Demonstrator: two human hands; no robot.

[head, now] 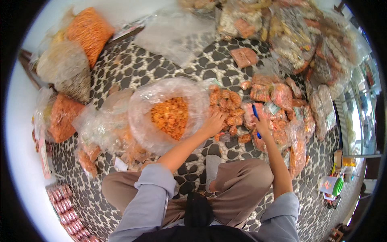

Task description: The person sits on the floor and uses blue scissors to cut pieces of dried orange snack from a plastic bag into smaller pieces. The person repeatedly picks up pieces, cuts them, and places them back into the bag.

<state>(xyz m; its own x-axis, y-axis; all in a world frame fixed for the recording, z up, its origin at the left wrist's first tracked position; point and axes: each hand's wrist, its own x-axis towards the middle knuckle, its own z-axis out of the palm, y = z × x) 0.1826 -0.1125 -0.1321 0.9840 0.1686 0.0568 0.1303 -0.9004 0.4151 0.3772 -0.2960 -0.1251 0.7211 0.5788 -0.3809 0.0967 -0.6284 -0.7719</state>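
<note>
My left hand (216,121) rests on a pile of small clear packets (225,99) of orange-brown food; whether it grips one is hidden. In my right hand (262,127) is a blue pen-like object (255,112), held over more filled plastic packets (279,121). Left of my left hand stands a large clear plastic bag (142,106), its mouth spread wide. Orange food pieces (170,118) lie inside it. A flat reddish packet (244,57) lies apart on the pebble-patterned floor beyond the pile.
Big filled plastic bags (290,36) crowd the far right. More bags, one with orange sticks (89,33), lean at the far left. Nearer on the left lie crumpled bags (102,127) and rows of red packs (68,211). A green-lidded container (331,185) is at the right.
</note>
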